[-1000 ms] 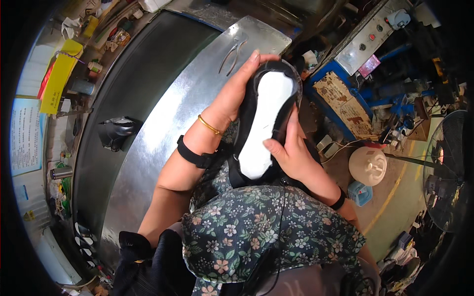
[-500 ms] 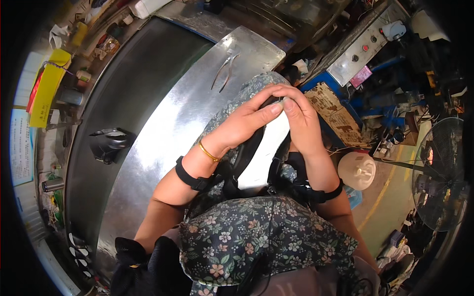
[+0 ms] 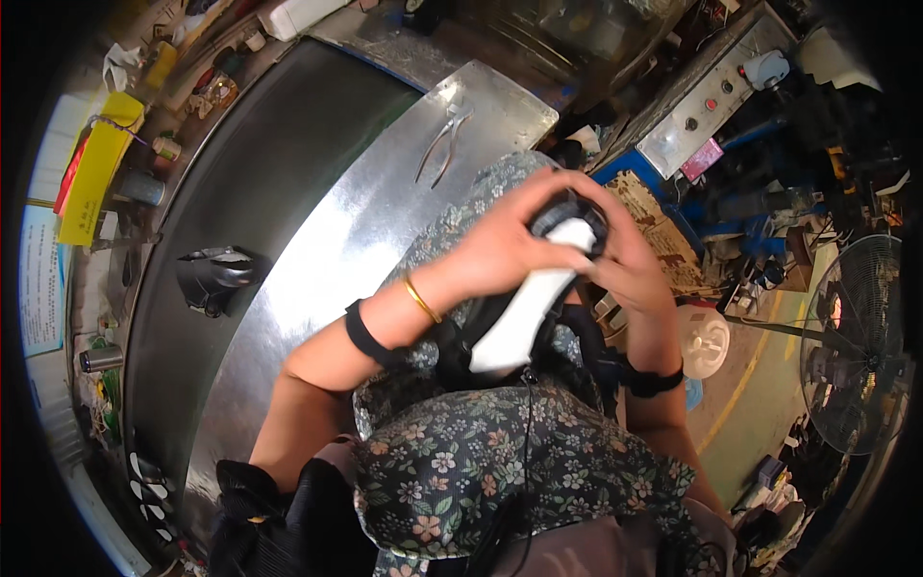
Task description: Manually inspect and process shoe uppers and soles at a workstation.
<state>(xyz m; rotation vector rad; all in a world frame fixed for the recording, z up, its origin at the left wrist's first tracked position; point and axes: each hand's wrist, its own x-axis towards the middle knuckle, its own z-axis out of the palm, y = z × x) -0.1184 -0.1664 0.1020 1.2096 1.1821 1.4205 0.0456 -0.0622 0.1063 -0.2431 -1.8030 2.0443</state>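
Observation:
Over my lap, both hands hold a black shoe upper with a long white sole-shaped piece facing up. Its broad, dark gathered end is toward the far side, while the narrower part points back at me. My left hand wraps round the left of that end, thumb lying across the white surface. From the right side my right hand grips the same end, fingers curled over the far edge. Motion blurs this end and the fingertips. Metal pincers lie on the shiny metal tabletop, beyond my left forearm.
Another black shoe upper rests on the dark belt at left. Several black-and-white shoe pieces line the lower left. To the right are a control panel with buttons, a pale round container and a black fan.
My hands have spread apart from their pinch at the far end and now wrap round its sides. The shoe has tilted, showing its dark gathered end. My right hand has shifted right.

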